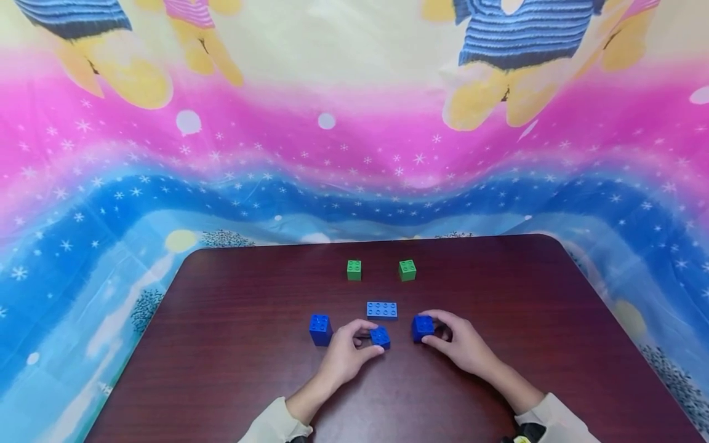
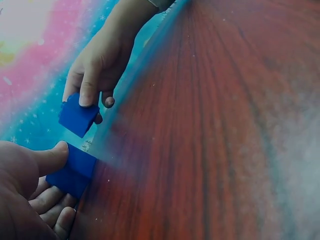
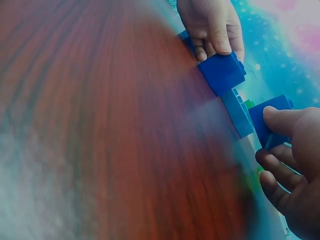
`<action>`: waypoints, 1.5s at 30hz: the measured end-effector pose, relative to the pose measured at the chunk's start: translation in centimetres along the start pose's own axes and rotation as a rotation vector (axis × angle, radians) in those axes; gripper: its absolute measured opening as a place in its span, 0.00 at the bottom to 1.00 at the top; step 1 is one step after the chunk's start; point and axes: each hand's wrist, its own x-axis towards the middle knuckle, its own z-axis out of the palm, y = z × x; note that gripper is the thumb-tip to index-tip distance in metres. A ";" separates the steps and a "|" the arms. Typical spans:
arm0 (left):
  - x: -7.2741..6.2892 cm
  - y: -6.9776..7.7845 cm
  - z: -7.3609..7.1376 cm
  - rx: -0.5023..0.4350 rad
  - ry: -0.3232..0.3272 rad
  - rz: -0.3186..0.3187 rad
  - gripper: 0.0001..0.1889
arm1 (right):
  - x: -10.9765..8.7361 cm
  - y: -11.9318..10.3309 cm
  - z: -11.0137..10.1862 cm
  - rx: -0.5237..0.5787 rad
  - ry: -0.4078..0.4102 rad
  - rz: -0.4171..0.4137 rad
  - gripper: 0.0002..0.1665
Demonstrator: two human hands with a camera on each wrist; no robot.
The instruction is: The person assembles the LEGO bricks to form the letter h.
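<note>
My left hand (image 1: 344,357) pinches a dark blue block (image 1: 380,337) between thumb and fingers, near the middle of the table. In the left wrist view this block (image 2: 75,171) has a flat, square side. To the right, my right hand (image 1: 462,341) grips a second dark blue block (image 1: 423,328), its studs facing up; the right wrist view shows the thumb flat on that block (image 3: 270,120). Between and just beyond the hands lies a lighter blue eight-stud brick (image 1: 382,310). A taller dark blue block (image 1: 320,330) stands upright just left of my left hand.
Two green studded bricks, one on the left (image 1: 354,270) and one on the right (image 1: 407,270), sit farther back on the dark red-brown table (image 1: 249,369). Behind the table's far edge hangs a colourful printed cloth (image 1: 332,203).
</note>
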 end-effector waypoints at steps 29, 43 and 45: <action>0.8 0.1 1.4 -0.035 -0.014 0.033 0.18 | -0.2 -2.8 1.1 0.080 -0.083 -0.110 0.26; 0.9 0.0 1.6 -0.051 -0.020 0.038 0.17 | 0.0 -3.2 1.8 0.116 -0.100 -0.143 0.25; 0.9 0.0 1.6 -0.056 -0.021 0.039 0.17 | 0.1 -3.3 1.9 0.117 -0.097 -0.151 0.25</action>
